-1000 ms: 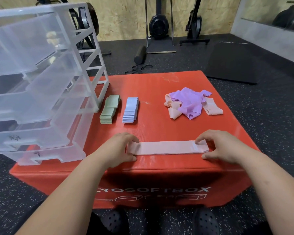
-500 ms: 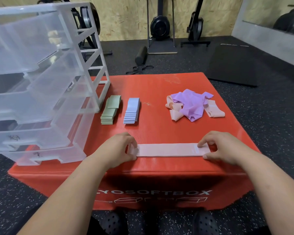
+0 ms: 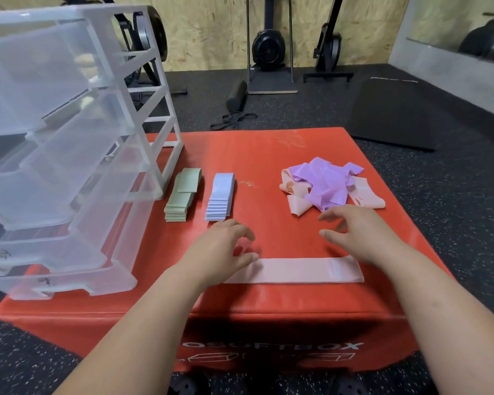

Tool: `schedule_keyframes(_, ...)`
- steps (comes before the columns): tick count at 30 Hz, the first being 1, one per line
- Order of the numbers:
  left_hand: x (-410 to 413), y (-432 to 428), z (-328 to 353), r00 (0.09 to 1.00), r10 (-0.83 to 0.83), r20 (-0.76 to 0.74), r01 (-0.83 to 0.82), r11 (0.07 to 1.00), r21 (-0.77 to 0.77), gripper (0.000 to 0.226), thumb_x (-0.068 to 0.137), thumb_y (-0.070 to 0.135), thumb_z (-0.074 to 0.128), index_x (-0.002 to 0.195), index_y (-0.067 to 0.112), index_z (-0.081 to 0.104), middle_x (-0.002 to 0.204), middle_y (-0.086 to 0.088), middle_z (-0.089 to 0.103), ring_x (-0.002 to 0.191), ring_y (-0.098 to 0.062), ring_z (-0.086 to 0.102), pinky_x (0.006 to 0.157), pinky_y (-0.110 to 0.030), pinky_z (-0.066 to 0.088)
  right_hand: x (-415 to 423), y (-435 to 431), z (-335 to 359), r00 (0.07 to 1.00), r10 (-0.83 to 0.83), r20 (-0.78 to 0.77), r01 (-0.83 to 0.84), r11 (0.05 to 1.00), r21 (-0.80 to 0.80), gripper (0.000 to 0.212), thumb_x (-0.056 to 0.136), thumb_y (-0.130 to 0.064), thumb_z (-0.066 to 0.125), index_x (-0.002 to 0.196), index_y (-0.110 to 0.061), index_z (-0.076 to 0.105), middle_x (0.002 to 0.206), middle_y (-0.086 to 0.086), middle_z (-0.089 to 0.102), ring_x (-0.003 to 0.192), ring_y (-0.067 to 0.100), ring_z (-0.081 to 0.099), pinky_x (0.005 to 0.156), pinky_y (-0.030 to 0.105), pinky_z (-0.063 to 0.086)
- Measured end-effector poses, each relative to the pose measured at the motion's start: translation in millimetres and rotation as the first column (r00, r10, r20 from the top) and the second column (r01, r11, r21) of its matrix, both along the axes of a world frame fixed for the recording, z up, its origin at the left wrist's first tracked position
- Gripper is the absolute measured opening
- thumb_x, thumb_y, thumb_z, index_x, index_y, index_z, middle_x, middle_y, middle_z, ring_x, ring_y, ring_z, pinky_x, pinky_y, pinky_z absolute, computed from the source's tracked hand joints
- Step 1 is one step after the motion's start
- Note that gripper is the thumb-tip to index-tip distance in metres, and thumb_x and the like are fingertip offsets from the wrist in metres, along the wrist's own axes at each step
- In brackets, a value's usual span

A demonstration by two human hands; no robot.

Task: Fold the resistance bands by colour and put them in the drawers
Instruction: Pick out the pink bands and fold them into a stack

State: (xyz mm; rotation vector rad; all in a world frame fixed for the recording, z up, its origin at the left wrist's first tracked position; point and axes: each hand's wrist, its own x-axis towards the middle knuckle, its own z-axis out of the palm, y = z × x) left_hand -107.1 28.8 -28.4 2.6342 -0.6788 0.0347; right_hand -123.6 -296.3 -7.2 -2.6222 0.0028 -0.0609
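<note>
light: even, bright | shadows: soft | blur: fingertips | edges: wide-angle bowing

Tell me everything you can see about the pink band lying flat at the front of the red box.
The pink band is a pale pink, fabric-looking loop pressed flat into a long strip, with a lighter patch near its right end. It lies straight along the front edge of the red box. The left hand covers its left end; the right hand hovers over its right end, fingers spread.
</note>
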Motion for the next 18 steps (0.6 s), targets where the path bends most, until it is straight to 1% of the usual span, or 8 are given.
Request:
schedule_keyframes(1,5.0,-4.3,-0.9,1.0,0.001,-0.003,-0.001,1.0,0.006,0.04,0.092,0.058,0.073,0.126,0.036,0.066,0.124,0.015,0.06,0.116,-0.011,0.055,0.096,-0.037,0.052,7.3,3.3,-1.5,1.0,-0.018,0.021,0.018,1.0,-0.019,0.031,0.088,-0.039,0.079,0.118,-0.037,0.072,0.101,-0.02,0.068,0.089,0.003,0.064,0.084,0.034,0.052)
schedule_keyframes(3,15.8,-11.0,-4.4,1.0,0.004,-0.018,-0.004,1.0,0.017,0.04,0.093,0.056,0.072,0.128,0.037,0.065,0.125,0.016,0.06,0.116,-0.011,0.056,0.095,-0.037,0.052,21.5,10.7,-4.4,0.997,-0.048,0.055,0.053,0.995,-0.09,0.035,0.09,-0.039,0.077,0.124,-0.035,0.07,0.114,-0.014,0.072,0.098,0.01,0.064,0.088,0.036,0.053)
schedule_keyframes(6,31.5,-14.8,-9.0,0.999,0.001,-0.041,0.0,1.0,0.02,0.04,0.094,0.054,0.072,0.129,0.037,0.065,0.125,0.016,0.06,0.117,-0.011,0.057,0.095,-0.036,0.052,41.5,22.7,-9.2,0.995,-0.078,0.066,0.088,0.982,-0.164,0.039,0.093,-0.039,0.073,0.131,-0.033,0.067,0.124,-0.007,0.071,0.112,0.021,0.065,0.088,0.038,0.053)
schedule_keyframes(9,42.9,-17.2,-12.2,0.999,-0.012,-0.037,0.012,1.0,0.02,0.04,0.093,0.054,0.073,0.128,0.036,0.065,0.119,0.015,0.062,0.113,-0.012,0.057,0.093,-0.037,0.053,58.7,32.6,-13.9,0.992,-0.108,0.07,0.119,0.977,-0.177,0.041,0.094,-0.041,0.068,0.134,-0.032,0.064,0.125,-0.006,0.07,0.112,0.024,0.066,0.085,0.04,0.055)
schedule_keyframes(12,51.2,-22.7,-14.5,1.0,-0.014,-0.015,0.015,1.0,0.014,0.038,0.093,0.052,0.073,0.127,0.035,0.065,0.116,0.013,0.063,0.112,-0.014,0.057,0.092,-0.038,0.053,73.7,40.3,-19.4,0.99,-0.138,0.043,0.143,0.974,-0.175,0.043,0.097,-0.043,0.063,0.138,-0.03,0.06,0.126,-0.003,0.065,0.112,0.024,0.064,0.079,0.039,0.053)
schedule_keyframes(14,54.2,-26.1,-15.6,1.0,-0.017,-0.003,0.017,1.0,0.015,0.037,0.094,0.051,0.072,0.126,0.035,0.066,0.114,0.012,0.063,0.111,-0.016,0.057,0.092,-0.039,0.053,80.2,44.7,-25.6,0.989,-0.149,0.02,0.149,0.96,-0.238,0.04,0.097,-0.047,0.061,0.133,-0.029,0.06,0.121,0.0,0.061,0.109,0.026,0.063,0.076,0.04,0.054)
schedule_keyframes(16,55.9,-27.9,-16.8,1.0,-0.022,0.001,0.022,1.0,0.014,0.035,0.093,0.051,0.073,0.124,0.035,0.066,0.112,0.012,0.063,0.11,-0.017,0.057,0.092,-0.04,0.053,82.6,46.1,-31.5,0.986,-0.164,0.018,0.162,0.94,-0.3,0.029,0.096,-0.046,0.061,0.119,-0.029,0.064,0.108,0.001,0.057,0.097,0.027,0.062,0.068,0.038,0.052)
schedule_keyframes(18,56.9,-27.7,-17.6,1.0,-0.018,-0.009,0.018,1.0,0.005,0.033,0.093,0.05,0.073,0.122,0.035,0.067,0.111,0.013,0.063,0.107,-0.016,0.058,0.091,-0.041,0.054,82.2,44.8,-30.3,0.985,-0.17,0.029,0.171,0.943,-0.284,0.02,0.094,-0.045,0.065,0.106,-0.029,0.064,0.1,0.001,0.056,0.089,0.027,0.059,0.063,0.036,0.048)
